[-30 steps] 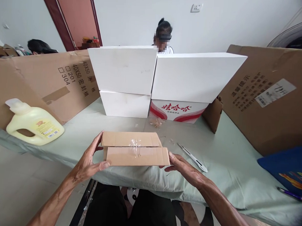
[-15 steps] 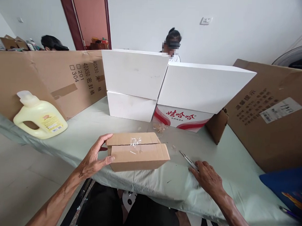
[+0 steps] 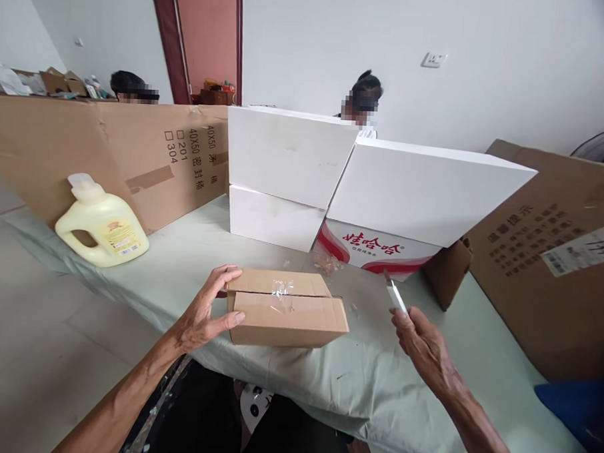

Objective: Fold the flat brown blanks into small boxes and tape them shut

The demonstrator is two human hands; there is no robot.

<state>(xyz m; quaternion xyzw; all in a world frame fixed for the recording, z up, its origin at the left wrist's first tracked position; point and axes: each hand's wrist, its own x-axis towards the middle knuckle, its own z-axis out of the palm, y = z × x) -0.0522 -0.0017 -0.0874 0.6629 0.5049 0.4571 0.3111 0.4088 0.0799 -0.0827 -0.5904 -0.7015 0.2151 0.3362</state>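
Observation:
A small brown cardboard box (image 3: pixel 282 322) lies near the table's front edge, with clear tape across the seam between its top flaps. My left hand (image 3: pixel 205 312) grips the box's left end, its thumb on the front flap and its fingers at the back corner. To the right of the box, my right hand (image 3: pixel 422 342) is closed around a slim utility knife (image 3: pixel 395 297). The knife points up and away from me, raised off the table and apart from the box. Part of its handle is hidden in my fingers.
White boxes (image 3: pixel 398 184) stand stacked at the back. Large cardboard panels (image 3: pixel 178 181) flank the table (image 3: pixel 192 222). A pale yellow jug (image 3: pixel 104 231) stands left, a blue item (image 3: pixel 574 405) right. Crumpled tape scraps (image 3: pixel 329 264) lie behind the small box. Two people are beyond.
My right hand has picked the knife up off the table and now holds it upright. The left hand keeps its grip on the box. The view has shifted slightly left.

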